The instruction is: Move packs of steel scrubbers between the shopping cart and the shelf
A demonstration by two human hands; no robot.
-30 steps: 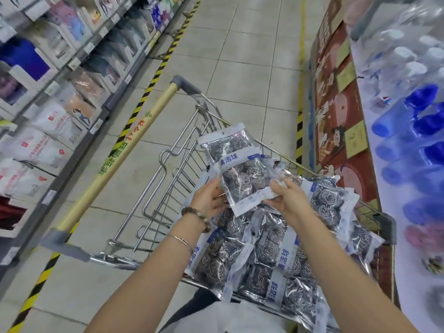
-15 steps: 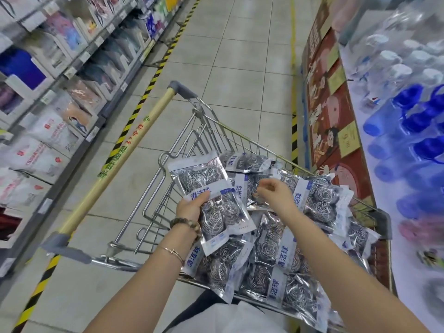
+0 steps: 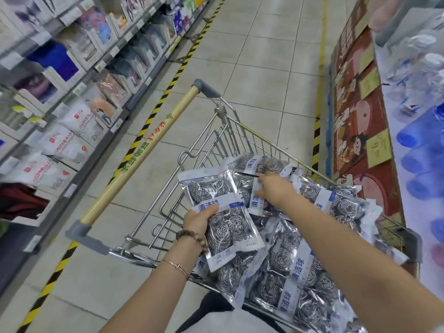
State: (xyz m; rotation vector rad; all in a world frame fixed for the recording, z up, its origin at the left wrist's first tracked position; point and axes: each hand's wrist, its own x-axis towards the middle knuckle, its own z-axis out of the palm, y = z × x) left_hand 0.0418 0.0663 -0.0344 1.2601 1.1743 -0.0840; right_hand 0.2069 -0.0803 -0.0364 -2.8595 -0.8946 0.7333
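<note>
A wire shopping cart [image 3: 242,131] stands in the aisle, piled with several clear packs of steel scrubbers [image 3: 292,275] with blue-and-white labels. My left hand [image 3: 199,219] grips one pack of scrubbers [image 3: 221,212] by its left edge and holds it above the cart's near left side. My right hand [image 3: 271,189] reaches into the pile farther back, its fingers curled on the edge of another pack [image 3: 254,200] that lies in the cart. The shelf [image 3: 72,97] runs along the left.
The cart's wooden handle [image 3: 141,155] points diagonally to the left. Yellow-black floor tape [image 3: 153,111] edges the left shelf, which holds boxed and bagged goods. On the right stands a red display base [image 3: 355,121] with blue and clear bottles [image 3: 422,140] on top. Tiled aisle floor lies ahead.
My left hand took the pack over alone and carried it left and down. My right hand let go of it and reached forward onto another pack in the cart.
</note>
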